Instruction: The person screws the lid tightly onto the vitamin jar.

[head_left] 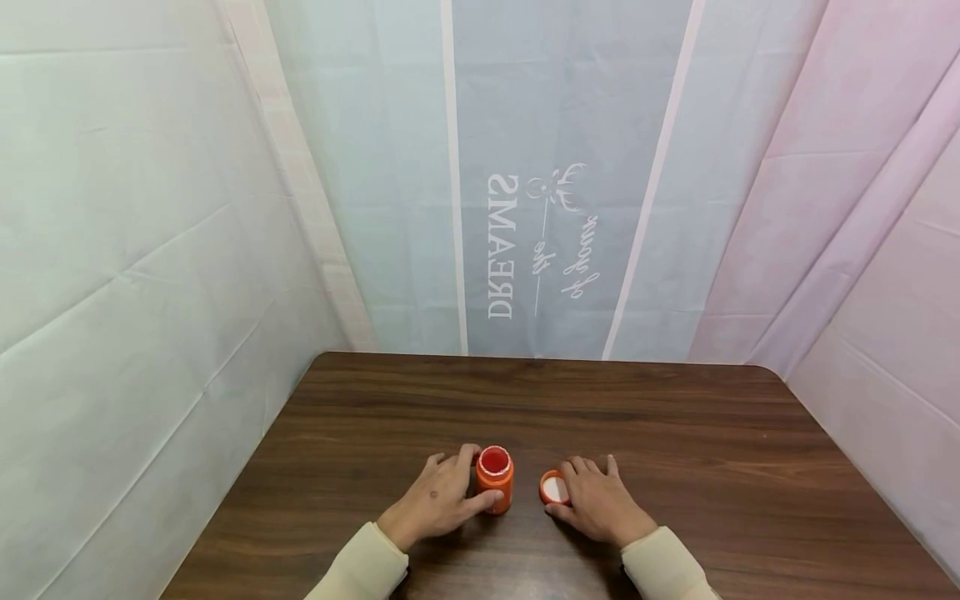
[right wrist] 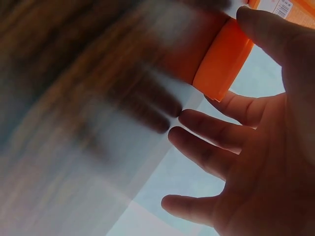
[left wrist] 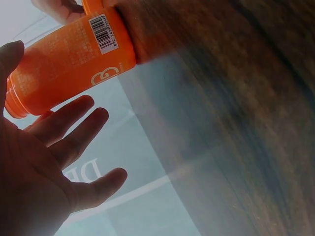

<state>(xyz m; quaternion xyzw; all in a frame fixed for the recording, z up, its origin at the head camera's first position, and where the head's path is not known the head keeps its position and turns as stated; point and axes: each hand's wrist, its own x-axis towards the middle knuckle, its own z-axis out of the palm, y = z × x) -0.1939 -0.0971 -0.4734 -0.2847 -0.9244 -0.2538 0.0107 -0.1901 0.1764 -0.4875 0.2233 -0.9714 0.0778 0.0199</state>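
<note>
On a dark brown wood-grain bench (head_left: pixel 675 417), well in from its far edge, the left hand (head_left: pixel 441 497) holds an upright, uncapped orange plastic bottle (head_left: pixel 495 483) between thumb and forefinger; the right hand (head_left: pixel 597 500) pinches a round orange, white-lined cap (head_left: pixel 554 489) by its rim. The bottle looks light, stiff and perhaps slippery, probably best gripped around its body, below the neck.

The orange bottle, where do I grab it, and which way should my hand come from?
I'd hold the orange bottle around its round body, coming from the left. It stands upright with its mouth open on top, so keep fingers off there. The left hand is already at that side, while the lid lies to the right.
</note>
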